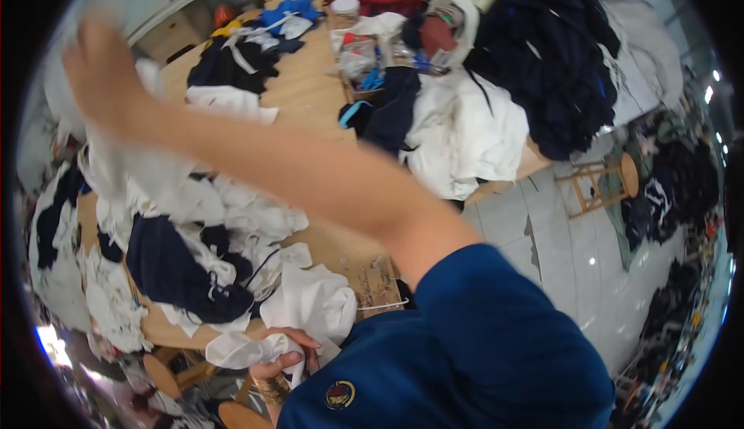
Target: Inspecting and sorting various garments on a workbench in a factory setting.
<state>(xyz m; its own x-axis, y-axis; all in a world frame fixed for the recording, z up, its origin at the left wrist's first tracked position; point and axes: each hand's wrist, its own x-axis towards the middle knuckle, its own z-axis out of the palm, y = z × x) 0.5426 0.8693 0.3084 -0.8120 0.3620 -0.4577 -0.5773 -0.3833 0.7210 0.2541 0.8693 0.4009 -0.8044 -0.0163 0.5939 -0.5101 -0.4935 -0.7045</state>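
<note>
My left hand [288, 358], with gold bracelets at the wrist, is closed round a bunched white cloth [232, 349] close to my body. More white fabric [314, 301] lies on the table edge just beyond it. My right arm stretches across the table to the far left. There my right hand [105, 80] is smeared by motion, so its fingers cannot be read. Blurred white cloth [116, 169] hangs right below that hand; whether it is gripped is unclear. Below the arm, a dark navy garment [174, 266] rests among crumpled white pieces [240, 208].
A wooden table [306, 115] carries black and white garments [232, 65], blue cloth [288, 14] and a box of small items [360, 65]. A large navy pile [535, 57] and white garments [465, 123] lie to the right. Wooden stools [628, 175] stand on the tiled floor [570, 274].
</note>
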